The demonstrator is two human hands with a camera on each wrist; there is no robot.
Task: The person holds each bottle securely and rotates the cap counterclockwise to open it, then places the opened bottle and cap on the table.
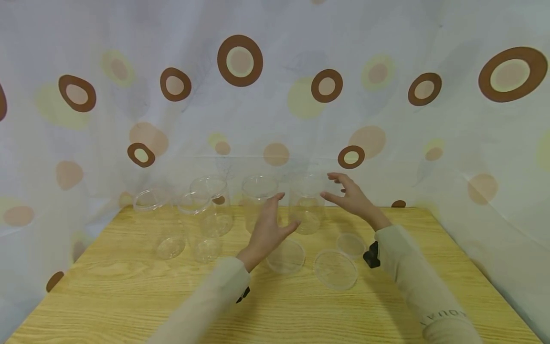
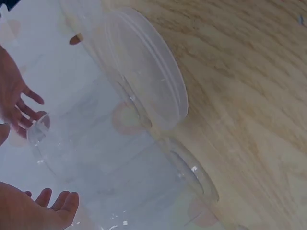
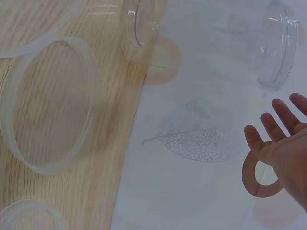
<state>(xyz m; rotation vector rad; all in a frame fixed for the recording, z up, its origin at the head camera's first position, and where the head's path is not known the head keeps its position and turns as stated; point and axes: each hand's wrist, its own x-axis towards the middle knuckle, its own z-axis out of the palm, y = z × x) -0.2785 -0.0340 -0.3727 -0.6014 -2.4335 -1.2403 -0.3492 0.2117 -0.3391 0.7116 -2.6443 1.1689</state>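
Both hands reach toward a clear plastic jar at the right end of a group of several clear jars. My left hand is in front of and left of it, fingers fairly straight and thumb apart. To the jar's right, my right hand is raised near the rim, thumb and fingers spread. In the right wrist view, a gap separates the right hand from the jar. The left wrist view shows the left hand beside a jar, holding nothing visible.
Three translucent round lids lie on the wooden table: a left lid, a front lid and a smaller lid. Left of the hands stand more jars, including a middle jar. A patterned cloth hangs behind.
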